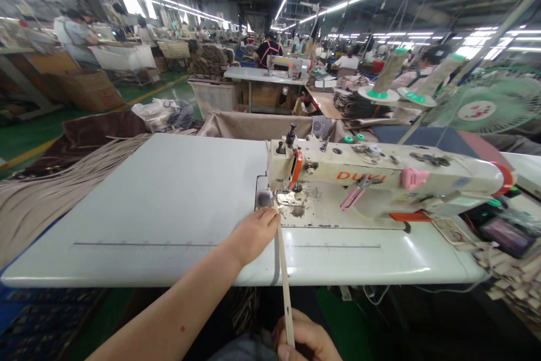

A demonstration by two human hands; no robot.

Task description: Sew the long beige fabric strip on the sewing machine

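Observation:
A narrow beige strap (284, 271) runs from under the needle of the white sewing machine (380, 183) across the white table (169, 209) and down over its front edge. My left hand (256, 233) rests on the table beside the needle plate, fingers closed on the strap's upper part. My right hand (306, 341) sits below the table edge at the bottom of the view and pinches the strap's lower end, holding it taut.
A heap of long beige straps (54, 192) drapes over the table's left side. Cut pieces (513, 279) pile at the right. Thread cones (386, 76) and a green fan (490, 103) stand behind the machine. Other people work at stations further back.

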